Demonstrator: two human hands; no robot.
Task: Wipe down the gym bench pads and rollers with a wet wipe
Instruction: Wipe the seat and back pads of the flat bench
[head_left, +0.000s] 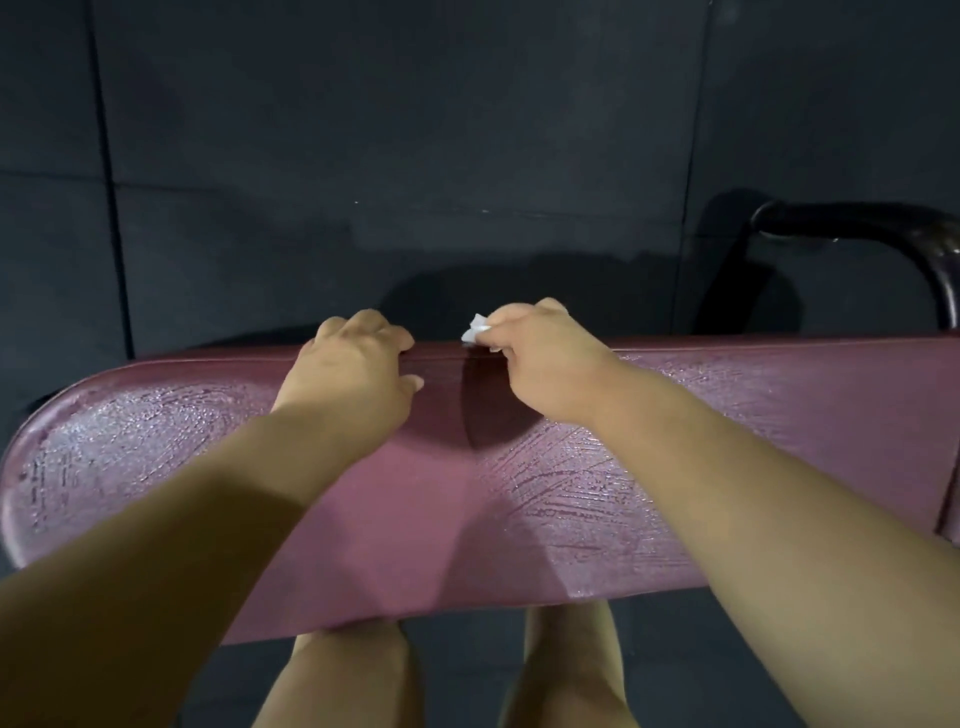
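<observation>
- While the long maroon pad (457, 545) is stretched crosswise under both arms, its far edge is gripped by the left hand (353, 364), with the fingers curled down over the rim and the thumb laid along the top.
- Just beside it, with a small gap between, the right hand (540, 358) is set on the same far edge, fingers bunched tight.
- A crumpled white wipe (475, 328) is pinched in those right fingers. Its tip is poked out toward the left hand, right at the seam of the far edge.
- Wet streaks (571, 483) are seen glistening across the left end and the right stretch of the pad, and a dull strip is seen in the middle.
- A black curved bar (883, 234) is caught at the upper right, beyond the pad.
- Dark floor mats (363, 130) are spread behind everything, and two bare legs (353, 675) are glimpsed below the near edge.
</observation>
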